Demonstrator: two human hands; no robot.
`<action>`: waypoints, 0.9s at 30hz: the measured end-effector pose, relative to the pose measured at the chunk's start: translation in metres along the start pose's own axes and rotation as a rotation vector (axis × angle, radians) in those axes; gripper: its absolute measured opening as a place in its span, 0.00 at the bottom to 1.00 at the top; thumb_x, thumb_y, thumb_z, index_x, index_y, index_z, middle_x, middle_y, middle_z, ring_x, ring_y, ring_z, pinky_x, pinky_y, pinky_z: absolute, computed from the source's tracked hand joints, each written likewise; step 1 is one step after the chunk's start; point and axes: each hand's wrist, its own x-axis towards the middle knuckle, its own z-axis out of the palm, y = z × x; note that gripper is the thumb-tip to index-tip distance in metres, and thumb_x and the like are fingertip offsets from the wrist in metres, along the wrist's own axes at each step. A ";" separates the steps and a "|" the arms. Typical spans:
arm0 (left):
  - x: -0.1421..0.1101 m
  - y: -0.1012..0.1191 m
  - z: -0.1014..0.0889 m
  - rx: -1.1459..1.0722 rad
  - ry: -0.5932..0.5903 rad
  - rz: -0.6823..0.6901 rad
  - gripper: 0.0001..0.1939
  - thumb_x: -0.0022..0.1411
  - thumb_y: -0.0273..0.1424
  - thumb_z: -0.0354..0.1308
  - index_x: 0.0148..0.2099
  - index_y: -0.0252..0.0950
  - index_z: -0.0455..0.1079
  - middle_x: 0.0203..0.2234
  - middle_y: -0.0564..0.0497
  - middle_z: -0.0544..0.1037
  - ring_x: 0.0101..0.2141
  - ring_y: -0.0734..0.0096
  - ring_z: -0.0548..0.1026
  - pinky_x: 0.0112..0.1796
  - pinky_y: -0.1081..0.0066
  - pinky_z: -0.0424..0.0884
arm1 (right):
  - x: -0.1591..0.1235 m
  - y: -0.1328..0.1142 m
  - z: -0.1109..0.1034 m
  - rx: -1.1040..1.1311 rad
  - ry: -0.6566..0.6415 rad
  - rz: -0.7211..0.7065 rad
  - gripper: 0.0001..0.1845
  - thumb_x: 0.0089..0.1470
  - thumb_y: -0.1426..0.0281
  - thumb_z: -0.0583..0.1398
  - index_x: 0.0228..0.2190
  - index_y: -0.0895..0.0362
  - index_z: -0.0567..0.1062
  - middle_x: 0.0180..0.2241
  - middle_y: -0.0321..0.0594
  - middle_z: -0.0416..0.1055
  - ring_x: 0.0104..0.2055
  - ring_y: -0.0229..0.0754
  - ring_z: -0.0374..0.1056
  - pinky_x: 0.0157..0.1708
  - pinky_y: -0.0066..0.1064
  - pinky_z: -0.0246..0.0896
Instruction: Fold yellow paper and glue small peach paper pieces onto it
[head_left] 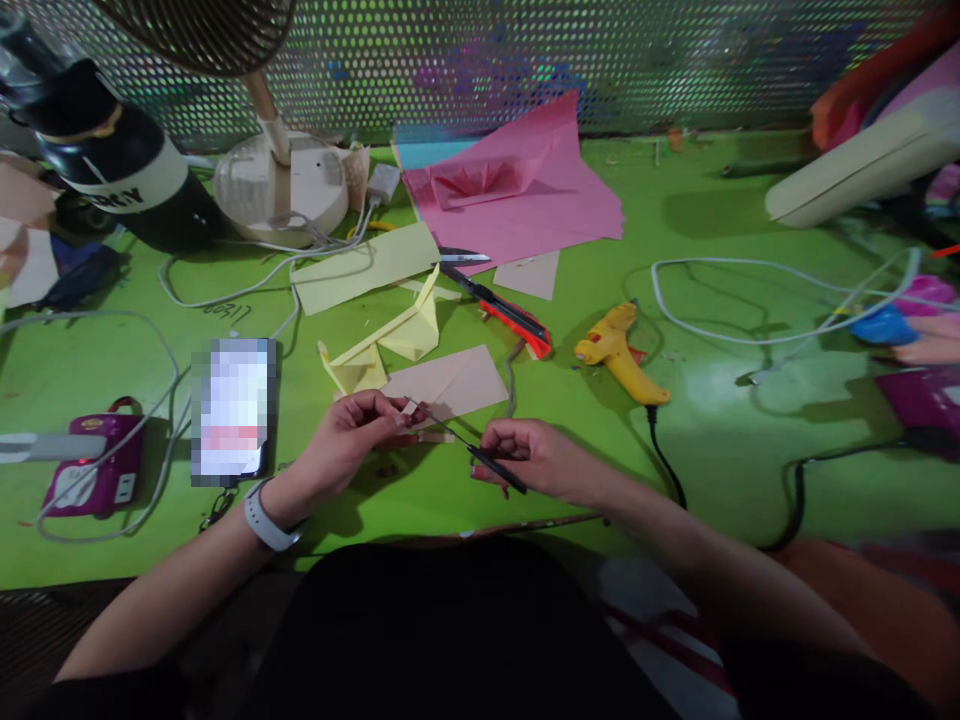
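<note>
My left hand (351, 432), with a white watch on its wrist, is closed in a pinch on a small piece of tan paper (411, 408) just above the green table (720, 420). My right hand (534, 458) is closed round thin black-handled tweezers (480, 457), whose metal tip reaches left to the pinched paper. A tan paper sheet (450, 382) lies right behind my hands. Folded yellow paper shapes (390, 345) sit beyond it.
A yellow glue gun (621, 352) lies to the right with its black cord. A red-and-black utility knife (510, 315), scissors (461, 256), pink paper (517, 195), a phone (232, 410), a fan base (281, 190), a black bottle (112, 160) and white cables (750, 300) surround them.
</note>
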 end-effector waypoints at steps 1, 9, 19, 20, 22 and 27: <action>0.000 0.000 0.000 -0.002 0.005 -0.016 0.11 0.54 0.31 0.68 0.27 0.33 0.69 0.34 0.49 0.82 0.38 0.68 0.81 0.37 0.70 0.78 | 0.001 0.000 0.000 -0.004 -0.001 0.001 0.29 0.31 0.51 0.73 0.23 0.57 0.67 0.19 0.28 0.66 0.22 0.30 0.60 0.22 0.25 0.55; 0.001 0.011 -0.003 0.098 -0.002 -0.230 0.14 0.54 0.35 0.69 0.31 0.33 0.68 0.32 0.47 0.83 0.26 0.71 0.81 0.24 0.77 0.75 | 0.003 0.000 0.000 0.005 0.010 0.008 0.29 0.31 0.51 0.73 0.23 0.57 0.67 0.19 0.28 0.65 0.20 0.30 0.60 0.21 0.25 0.56; -0.001 0.008 -0.004 0.093 -0.054 -0.201 0.14 0.57 0.35 0.67 0.33 0.35 0.65 0.37 0.46 0.82 0.31 0.67 0.82 0.27 0.75 0.77 | 0.004 0.002 0.000 -0.018 0.037 0.005 0.30 0.31 0.49 0.72 0.23 0.56 0.66 0.19 0.28 0.64 0.21 0.30 0.59 0.21 0.25 0.54; -0.001 0.008 -0.004 0.092 -0.052 -0.182 0.14 0.57 0.35 0.66 0.32 0.35 0.65 0.37 0.46 0.82 0.33 0.66 0.82 0.28 0.74 0.78 | 0.004 0.003 -0.001 -0.020 0.038 0.005 0.30 0.31 0.49 0.72 0.23 0.56 0.67 0.19 0.28 0.64 0.21 0.30 0.59 0.20 0.25 0.54; -0.001 0.007 -0.003 0.090 -0.038 -0.127 0.12 0.57 0.35 0.66 0.32 0.35 0.66 0.35 0.48 0.81 0.39 0.63 0.81 0.30 0.72 0.79 | 0.003 0.003 -0.003 -0.024 0.028 0.005 0.29 0.32 0.48 0.72 0.23 0.56 0.67 0.19 0.28 0.64 0.21 0.31 0.60 0.21 0.26 0.55; -0.002 0.006 -0.001 0.006 -0.016 -0.056 0.12 0.57 0.34 0.66 0.32 0.33 0.67 0.40 0.48 0.79 0.47 0.61 0.78 0.35 0.71 0.79 | -0.001 -0.002 -0.006 -0.039 -0.063 0.022 0.28 0.35 0.48 0.70 0.24 0.56 0.66 0.21 0.29 0.65 0.23 0.32 0.63 0.21 0.25 0.54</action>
